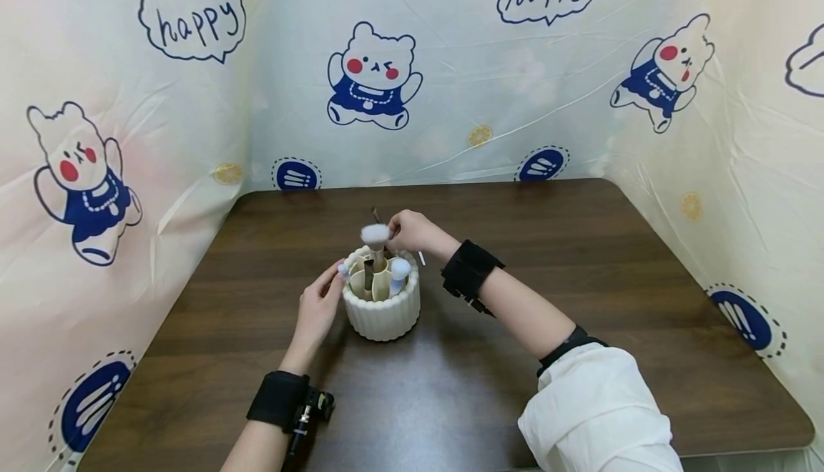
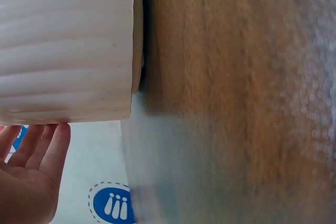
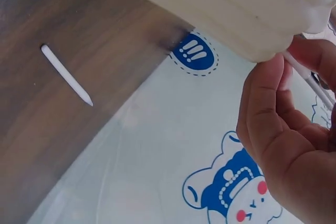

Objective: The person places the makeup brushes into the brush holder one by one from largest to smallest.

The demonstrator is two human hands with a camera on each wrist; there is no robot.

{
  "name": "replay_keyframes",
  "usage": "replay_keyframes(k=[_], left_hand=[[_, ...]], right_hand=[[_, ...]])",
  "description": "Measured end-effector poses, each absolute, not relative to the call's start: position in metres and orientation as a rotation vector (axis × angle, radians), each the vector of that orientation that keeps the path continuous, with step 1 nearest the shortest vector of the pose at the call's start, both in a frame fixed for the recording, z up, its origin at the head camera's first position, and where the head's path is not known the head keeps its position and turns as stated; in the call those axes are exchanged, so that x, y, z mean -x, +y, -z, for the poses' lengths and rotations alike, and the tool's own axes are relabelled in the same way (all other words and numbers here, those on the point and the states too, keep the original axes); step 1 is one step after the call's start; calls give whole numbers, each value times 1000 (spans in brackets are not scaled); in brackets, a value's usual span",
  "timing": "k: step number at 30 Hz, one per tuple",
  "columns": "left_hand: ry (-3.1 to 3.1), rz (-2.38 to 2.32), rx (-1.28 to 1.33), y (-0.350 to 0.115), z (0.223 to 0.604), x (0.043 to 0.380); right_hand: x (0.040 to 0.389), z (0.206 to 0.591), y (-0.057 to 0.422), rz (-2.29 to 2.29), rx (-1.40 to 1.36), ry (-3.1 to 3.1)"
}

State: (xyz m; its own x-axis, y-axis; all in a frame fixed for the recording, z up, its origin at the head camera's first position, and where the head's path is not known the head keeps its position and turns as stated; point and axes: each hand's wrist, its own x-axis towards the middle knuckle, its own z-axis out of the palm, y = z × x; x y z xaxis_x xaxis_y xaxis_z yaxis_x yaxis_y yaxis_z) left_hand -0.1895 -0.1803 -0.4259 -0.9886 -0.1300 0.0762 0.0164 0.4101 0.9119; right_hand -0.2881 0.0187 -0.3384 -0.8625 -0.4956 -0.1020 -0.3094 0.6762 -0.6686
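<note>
A cream ribbed makeup brush holder (image 1: 381,320) stands upright on the table with several brushes in its compartments. One is a large brush (image 1: 375,234) with a fluffy pale head, and another has a rounded light-blue head (image 1: 400,269). My left hand (image 1: 320,310) rests its fingertips on the holder's left side; the left wrist view shows those fingers (image 2: 54,153) fairly straight against the ribbed wall. At the far right rim, my right hand (image 1: 415,234) pinches a slim makeup brush between thumb and fingers. Its thin handle (image 3: 310,80) shows in the right wrist view.
A white pencil-like stick (image 3: 67,75) lies on the brown wooden table (image 1: 515,393) behind and right of the holder, partly hidden in the head view. Printed cloth (image 1: 450,86) with cartoon bears hangs round the table's back and sides.
</note>
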Motion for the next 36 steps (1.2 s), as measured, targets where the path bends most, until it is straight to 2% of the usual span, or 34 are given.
replay_keyframes(k=[23, 36], left_hand=[[-2509, 1636, -92, -181, 428, 189], [-2523, 1612, -91, -180, 427, 189]], right_hand=[[277, 327, 9, 509, 757, 2798], [276, 322, 8, 492, 733, 2788]])
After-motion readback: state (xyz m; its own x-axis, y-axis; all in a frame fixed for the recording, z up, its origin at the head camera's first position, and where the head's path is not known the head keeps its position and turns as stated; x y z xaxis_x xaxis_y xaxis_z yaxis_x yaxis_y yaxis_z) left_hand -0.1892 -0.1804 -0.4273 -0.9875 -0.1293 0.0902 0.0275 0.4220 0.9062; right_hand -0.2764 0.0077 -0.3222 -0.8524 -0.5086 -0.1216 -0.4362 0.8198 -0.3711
